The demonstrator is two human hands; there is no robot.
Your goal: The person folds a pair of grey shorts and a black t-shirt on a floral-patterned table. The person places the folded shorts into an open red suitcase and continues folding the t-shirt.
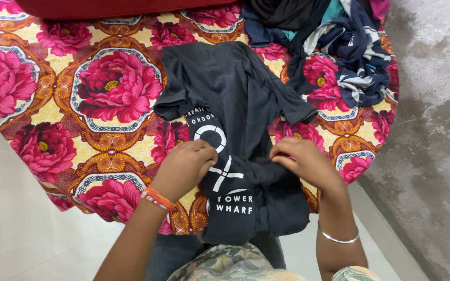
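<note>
Nearest to us, at the bottom edge, a bit of leaf-patterned clothing (225,263) shows on our own body, with both forearms reaching forward from it.

Our left hand (183,167) carries an orange thread band (157,198) at the wrist. Its fingers are curled together and pressed down on a black t-shirt (235,99), right beside the white print on the shirt's front. We cannot tell whether cloth is actually pinched inside the curl.

Our right hand (302,158) wears a thin silver bangle (339,239) lower on the forearm. Its fingertips are closed on a fold of the same shirt, just right of the print.

Shirt position: spread across the near middle of a bed cover (53,104) with large pink flowers on yellow. Its lower end hangs over the near edge toward us; one short sleeve sticks out left, the other right. The cloth between our hands is bunched.

At the far right corner of the cover lies a heap of clothes (350,47), dark navy with white pattern, some teal and black, well apart from the hands. A red cushion (121,8) runs along the far edge. Grey concrete floor (433,130) at right, pale tiles (16,224) at left.
</note>
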